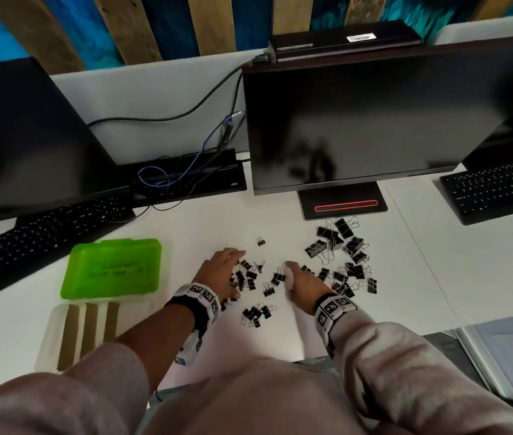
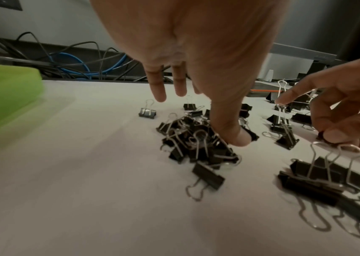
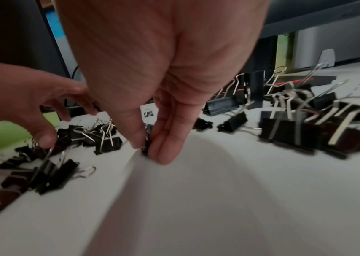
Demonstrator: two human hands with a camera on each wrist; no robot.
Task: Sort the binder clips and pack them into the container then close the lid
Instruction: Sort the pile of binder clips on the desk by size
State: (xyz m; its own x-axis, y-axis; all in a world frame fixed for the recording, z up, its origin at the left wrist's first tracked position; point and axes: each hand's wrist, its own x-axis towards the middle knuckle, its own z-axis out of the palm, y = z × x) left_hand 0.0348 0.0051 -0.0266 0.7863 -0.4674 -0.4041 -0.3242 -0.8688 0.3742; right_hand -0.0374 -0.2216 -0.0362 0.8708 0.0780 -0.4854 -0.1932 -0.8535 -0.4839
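Binder clips [image 1: 336,265] litter the desk [image 1: 405,277]; right hand [image 3: 163,104] pinches 1 (small), left hand [image 2: 196,69] spread over a heap.

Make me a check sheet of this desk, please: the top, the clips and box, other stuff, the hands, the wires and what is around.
Surface: white desk, clips strewn over its middle.
Job's things: small binder clips heaped under the left hand; large binder clips grouped by the monitor stand; green lid lying beside the clear container, which holds no clips yet.
Clutter: nothing seen.
Grips: left hand rests its thumb on the small heap, fingers spread; right hand pinches one small clip.
Cables: black and blue cables tangled behind.
Surroundings: two dark monitors, two keyboards.
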